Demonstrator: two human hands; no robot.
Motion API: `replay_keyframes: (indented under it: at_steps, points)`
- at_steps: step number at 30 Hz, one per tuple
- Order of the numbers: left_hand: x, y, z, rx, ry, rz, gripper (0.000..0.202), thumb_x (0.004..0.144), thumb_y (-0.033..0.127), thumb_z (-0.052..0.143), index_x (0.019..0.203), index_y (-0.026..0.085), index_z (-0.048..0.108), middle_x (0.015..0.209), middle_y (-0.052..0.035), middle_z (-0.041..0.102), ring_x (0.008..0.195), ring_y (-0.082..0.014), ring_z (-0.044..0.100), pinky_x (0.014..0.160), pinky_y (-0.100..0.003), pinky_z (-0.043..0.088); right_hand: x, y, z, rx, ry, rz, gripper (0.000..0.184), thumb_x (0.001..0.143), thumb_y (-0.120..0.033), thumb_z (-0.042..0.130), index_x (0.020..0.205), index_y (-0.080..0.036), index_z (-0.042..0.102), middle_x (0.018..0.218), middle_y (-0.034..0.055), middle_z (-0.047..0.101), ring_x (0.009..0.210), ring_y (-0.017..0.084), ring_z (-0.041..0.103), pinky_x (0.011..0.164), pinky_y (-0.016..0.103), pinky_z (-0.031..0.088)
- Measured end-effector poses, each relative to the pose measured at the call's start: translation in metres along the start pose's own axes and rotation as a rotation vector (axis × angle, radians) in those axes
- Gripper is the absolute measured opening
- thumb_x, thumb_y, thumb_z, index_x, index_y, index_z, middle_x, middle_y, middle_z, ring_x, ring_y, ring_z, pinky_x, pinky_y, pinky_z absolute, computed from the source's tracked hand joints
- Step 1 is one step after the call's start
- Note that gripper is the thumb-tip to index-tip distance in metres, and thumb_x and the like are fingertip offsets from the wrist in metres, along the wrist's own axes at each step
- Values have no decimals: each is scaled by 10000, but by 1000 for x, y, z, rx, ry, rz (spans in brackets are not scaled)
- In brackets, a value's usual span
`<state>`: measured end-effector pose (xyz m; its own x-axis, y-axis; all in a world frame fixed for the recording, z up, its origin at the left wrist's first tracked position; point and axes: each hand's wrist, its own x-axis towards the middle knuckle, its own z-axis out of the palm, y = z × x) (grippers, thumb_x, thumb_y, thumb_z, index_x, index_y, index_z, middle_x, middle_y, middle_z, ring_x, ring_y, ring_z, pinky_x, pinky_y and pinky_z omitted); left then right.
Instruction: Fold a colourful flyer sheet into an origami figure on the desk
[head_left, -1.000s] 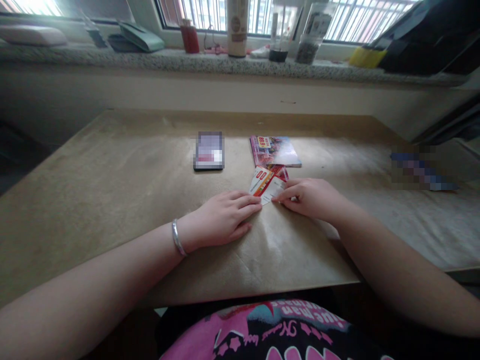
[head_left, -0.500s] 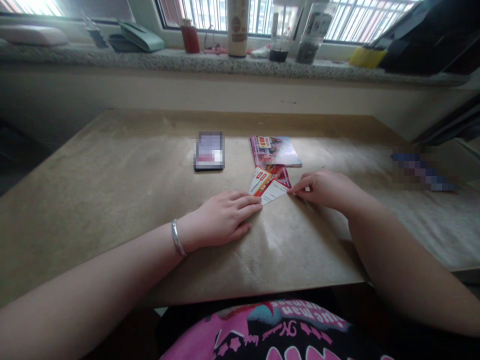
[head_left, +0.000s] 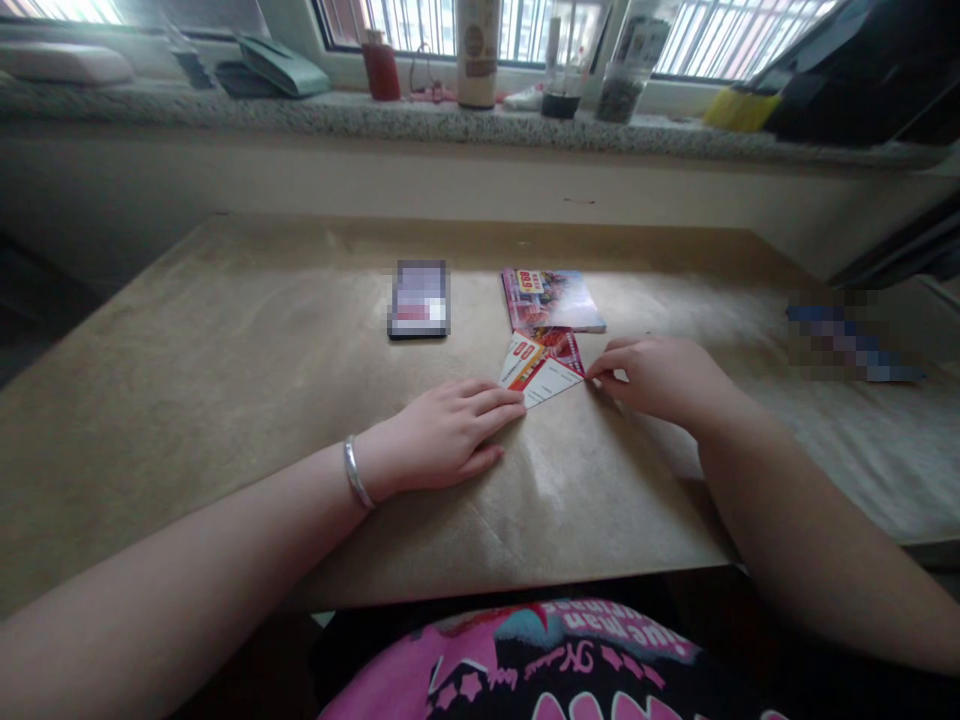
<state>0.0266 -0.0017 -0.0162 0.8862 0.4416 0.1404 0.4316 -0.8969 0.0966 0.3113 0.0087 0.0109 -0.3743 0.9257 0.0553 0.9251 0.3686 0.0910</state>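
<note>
A folded printed paper point(head_left: 551, 380), white with orange and red print, lies on the table in front of me. Two of its flaps slant inward, and a darker red picture side shows between them. My left hand point(head_left: 454, 430) rests flat, its fingertips pressing the paper's lower left edge. With thumb and forefinger together, my right hand point(head_left: 649, 375) pinches the paper's right corner. Just beyond, a stack of colourful leaflets point(head_left: 559, 300) touches or slightly overlaps the paper's far end; which one is on top I cannot tell.
A phone-like device point(head_left: 418, 300), its screen blurred, lies left of the leaflets on the tan tabletop point(head_left: 247, 350). At the far right is a blurred blue packet point(head_left: 855, 340). Several bottles and containers, including a red bottle point(head_left: 381, 68), stand on the stone windowsill point(head_left: 315, 115).
My right fingertips have slid slightly rightward to the very tip of the paper's corner. My left hand stays pressed in the same place.
</note>
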Motion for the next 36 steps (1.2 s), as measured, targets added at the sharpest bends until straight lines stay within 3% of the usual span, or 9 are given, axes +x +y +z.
replay_keyframes:
  at_steps: [3,5,9,23,36]
  points:
    - [2,0,-1,-5,-2,-7,445,938,376,471,1329,164,497,1366,-77,539,1220,-242,488,1086,-388,368,-1,-15,-1,24,116,-20,245,860,-279,499,905,-275,740,982,11,723,773,179,646,567,279,366]
    - [4,0,-1,-11,0,-6,442,929,387,488,1310,164,509,1340,-81,551,1204,-249,488,1080,-397,369,-1,-25,0,92,171,-118,243,870,-257,492,903,-255,733,1010,23,712,842,180,648,621,273,398]
    - [8,0,-2,-26,7,-5,417,910,386,515,1267,169,531,1300,-90,570,1170,-259,496,1052,-422,391,1,-39,5,176,119,-319,241,883,-273,503,991,-248,717,984,41,695,902,193,639,716,278,433]
    - [0,-6,-15,-110,-50,40,359,889,277,546,1229,160,563,1327,-99,564,1234,-242,506,1068,-398,432,7,-42,8,202,63,-317,247,878,-234,469,918,-224,712,959,58,697,872,188,628,703,274,414]
    - [-7,-9,-28,-179,-68,70,299,803,109,506,1061,169,646,1164,-76,639,1089,-217,583,984,-358,488,4,-42,9,217,72,-294,255,880,-242,475,931,-242,725,992,48,701,866,179,624,688,273,405]
